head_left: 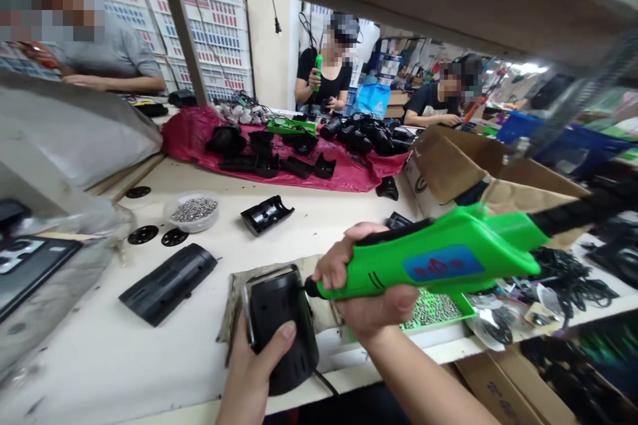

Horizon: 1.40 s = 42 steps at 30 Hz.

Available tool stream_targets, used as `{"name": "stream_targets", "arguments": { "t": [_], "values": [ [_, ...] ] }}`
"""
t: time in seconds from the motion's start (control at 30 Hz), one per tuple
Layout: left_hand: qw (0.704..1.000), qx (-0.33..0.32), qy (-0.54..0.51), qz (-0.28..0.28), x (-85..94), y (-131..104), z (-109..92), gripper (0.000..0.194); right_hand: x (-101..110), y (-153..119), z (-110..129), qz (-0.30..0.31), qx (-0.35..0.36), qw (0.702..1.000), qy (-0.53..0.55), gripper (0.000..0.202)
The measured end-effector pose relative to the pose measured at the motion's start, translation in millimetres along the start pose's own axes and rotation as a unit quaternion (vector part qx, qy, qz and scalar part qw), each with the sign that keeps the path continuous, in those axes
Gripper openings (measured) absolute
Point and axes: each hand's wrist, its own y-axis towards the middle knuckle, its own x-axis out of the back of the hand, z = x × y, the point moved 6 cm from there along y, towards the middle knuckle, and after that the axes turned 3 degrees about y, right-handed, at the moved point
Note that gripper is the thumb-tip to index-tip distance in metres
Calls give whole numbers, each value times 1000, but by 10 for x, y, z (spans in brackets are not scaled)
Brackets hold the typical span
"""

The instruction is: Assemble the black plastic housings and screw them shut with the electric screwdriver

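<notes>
**Right hand (369,313) gripping green screwdriver (438,262), left hand (253,362) on black casing (283,308)**

Right hand: fingers wrapped round the front of the screwdriver body, thumb stretched along the near side. Tool lies roughly level, black nose at the casing's right edge. Can't tell if the bit is seated.

Left hand: holding the casing from its left side, thumb pressed on the top face. Casing sits near the front of the table (84,362), over a folded cloth (230,302), tilted slightly. Dark cable (326,383) shows by its lower end.

Nearby: green tray (469,313) with small screws, partly behind the right hand. Past the casing, one black half shell (268,215); a longer black shell (169,283) lies to the left. Clear bowl (210,221) of small metal parts, black discs (143,235) beside it.

Farther back: pink sheet (192,139) under more black parts, open cardboard box (443,155) to the right. Co-worker (335,82) beyond holds a similar green tool (318,71).
</notes>
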Motion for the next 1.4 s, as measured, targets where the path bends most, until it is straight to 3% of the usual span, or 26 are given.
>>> {"name": "stream_targets", "arguments": {
  "t": [0.13,0.23,0.5,0.63,0.9,1.03,1.13,1.23,1.4],
  "values": [
    [1000,-5,-13,16,-46,15,0,71,-83,3,378,-3,8,1000,18,51],
    [999,-41,6,23,-82,15,-67,67,-262,-21,441,49,-37,998,21,44],
    [995,-89,55,4,-102,-29,-226,50,-432,-85,10,79,-18,995,51,48],
    [993,-83,85,13,-97,-5,-214,56,-436,-11,0,65,2,995,73,52],
    [991,-89,99,13,-72,6,-169,60,-504,-73,-32,148,5,980,132,50],
    [999,-3,8,52,-81,76,-78,72,-388,-36,204,106,29,987,121,56],
    [996,63,-64,27,-21,139,-17,67,-200,-38,448,62,42,992,102,57],
    [995,61,-85,-2,16,158,-13,60,-47,-106,532,40,44,996,69,55],
    [996,38,-84,-11,-10,111,-18,66,5,-197,352,26,17,998,63,57]
  ]
}}
